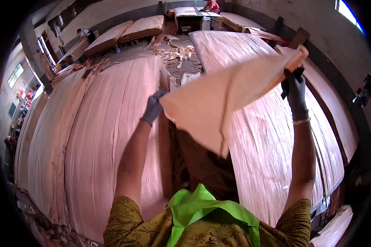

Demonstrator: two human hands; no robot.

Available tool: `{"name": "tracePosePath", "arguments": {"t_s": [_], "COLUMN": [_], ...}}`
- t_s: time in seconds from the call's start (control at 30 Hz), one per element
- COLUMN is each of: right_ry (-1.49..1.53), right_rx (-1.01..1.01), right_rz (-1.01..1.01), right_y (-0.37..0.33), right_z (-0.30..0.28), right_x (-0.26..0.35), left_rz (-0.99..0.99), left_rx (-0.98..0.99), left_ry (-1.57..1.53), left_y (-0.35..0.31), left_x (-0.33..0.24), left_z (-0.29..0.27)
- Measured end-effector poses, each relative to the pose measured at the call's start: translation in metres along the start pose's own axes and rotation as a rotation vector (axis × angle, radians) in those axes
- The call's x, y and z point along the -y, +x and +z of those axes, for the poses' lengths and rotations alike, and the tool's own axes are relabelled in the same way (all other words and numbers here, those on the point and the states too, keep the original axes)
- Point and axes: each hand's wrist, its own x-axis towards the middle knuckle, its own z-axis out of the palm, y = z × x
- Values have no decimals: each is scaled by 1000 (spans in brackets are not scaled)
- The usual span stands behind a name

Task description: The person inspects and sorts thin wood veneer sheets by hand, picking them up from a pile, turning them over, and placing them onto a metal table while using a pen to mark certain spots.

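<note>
A thin, tan sheet of wood veneer [206, 101] hangs in the air between my two gloved hands, creased down its middle and blurred in places. My left hand [154, 106], in a grey glove, is closed on the sheet's left corner. Higher up, my right hand [294, 87] grips the curled right end, its dark-gloved fingers wrapped round it. Beneath the sheet on the right lies a long stack of pale veneer [261, 164]. To the left, past my left arm, spreads another wide pinkish veneer stack [99, 136].
A dark gap with scraps [202, 168] runs between the two stacks. Torn veneer strips [177, 52] litter the floor beyond. Farther off are more stacks [142, 28], a person in red [211, 5] at a table and another person [85, 33] at the left. A wall borders the right side.
</note>
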Motion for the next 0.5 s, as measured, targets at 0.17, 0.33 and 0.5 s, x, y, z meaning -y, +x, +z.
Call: {"name": "tracePosePath", "arguments": {"t_s": [0.17, 0.33, 0.5], "right_ry": [-84, -188, -37], "right_rx": [-4, 116, 39], "right_rz": [-108, -211, -322], "right_y": [62, 136, 211], "right_z": [10, 56, 137], "right_x": [33, 68, 129], "left_rz": [61, 189, 444], "left_rx": [-38, -191, -514], "left_ry": [341, 434, 326], "left_y": [130, 250, 267], "left_x": [-21, -43, -20], "left_z": [51, 8, 49]}}
